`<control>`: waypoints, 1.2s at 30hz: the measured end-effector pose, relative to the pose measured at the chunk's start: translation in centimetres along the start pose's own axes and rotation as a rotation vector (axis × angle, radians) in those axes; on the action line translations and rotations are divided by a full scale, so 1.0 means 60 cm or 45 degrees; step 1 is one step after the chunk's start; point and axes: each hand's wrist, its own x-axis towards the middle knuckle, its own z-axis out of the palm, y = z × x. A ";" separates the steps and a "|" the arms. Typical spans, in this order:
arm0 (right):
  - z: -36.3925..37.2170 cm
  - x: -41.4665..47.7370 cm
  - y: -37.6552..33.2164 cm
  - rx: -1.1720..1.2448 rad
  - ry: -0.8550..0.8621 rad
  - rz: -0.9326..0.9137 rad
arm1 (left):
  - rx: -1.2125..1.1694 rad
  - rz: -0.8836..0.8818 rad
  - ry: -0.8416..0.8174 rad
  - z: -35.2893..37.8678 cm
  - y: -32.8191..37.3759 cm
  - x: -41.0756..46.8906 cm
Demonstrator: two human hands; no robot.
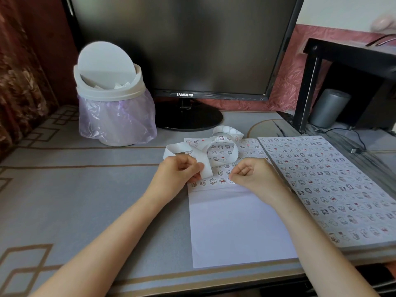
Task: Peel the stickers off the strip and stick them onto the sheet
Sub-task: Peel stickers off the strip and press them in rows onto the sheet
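sheet (235,221): upper part filled with rows of stickers (213,181), lower part blank, so much is left | strip (205,151): curled over the sheet's top, seems to carry more | left hand (180,170): pinches the strip's end | right hand (250,172): fingers curled at the last row, any sticker under them is hidden

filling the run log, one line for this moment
left hand holds strip | right hand curled at sheet | sheet partly stickered

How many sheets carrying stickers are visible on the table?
2. One sheet lies in the middle, with stickers only on its far part. The other sheet lies right of it, fully covered, atop what looks like a stack, so more may be hidden beneath.
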 end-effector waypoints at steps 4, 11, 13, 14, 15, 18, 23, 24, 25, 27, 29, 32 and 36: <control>-0.003 -0.003 -0.001 0.002 -0.012 -0.010 | 0.010 0.003 0.000 0.000 -0.002 0.001; -0.007 -0.004 -0.004 -0.004 -0.026 0.001 | 0.023 0.002 0.001 -0.001 -0.003 0.000; -0.009 -0.003 -0.005 -0.007 -0.038 0.009 | 0.029 -0.002 0.001 -0.001 -0.004 0.000; -0.010 -0.002 -0.005 -0.008 -0.049 0.014 | 0.030 -0.003 0.001 -0.001 -0.003 0.000; -0.010 0.000 -0.004 -0.011 -0.056 0.017 | 0.031 -0.003 0.002 -0.001 -0.003 0.000; -0.012 0.003 0.000 -0.024 -0.049 0.011 | 0.041 0.003 0.004 0.000 -0.002 0.000; -0.009 0.003 -0.004 0.053 0.015 0.042 | 0.056 0.004 0.006 0.001 -0.002 0.001; -0.006 0.002 -0.005 0.044 0.018 0.051 | 0.058 0.002 0.006 0.001 -0.002 0.001; -0.003 0.002 -0.006 0.014 0.020 0.050 | 0.058 0.002 0.006 0.001 -0.003 0.001; -0.001 0.001 -0.005 -0.055 0.022 0.038 | 0.056 0.004 0.005 0.000 -0.004 0.001; -0.002 0.001 -0.004 -0.052 0.019 0.025 | 0.062 0.008 0.005 0.000 -0.004 0.002; -0.009 0.000 -0.002 0.000 0.022 0.011 | 0.056 0.010 0.004 0.000 -0.004 0.001; -0.011 -0.006 -0.006 0.095 -0.038 0.025 | 0.055 0.011 0.006 -0.001 -0.004 0.001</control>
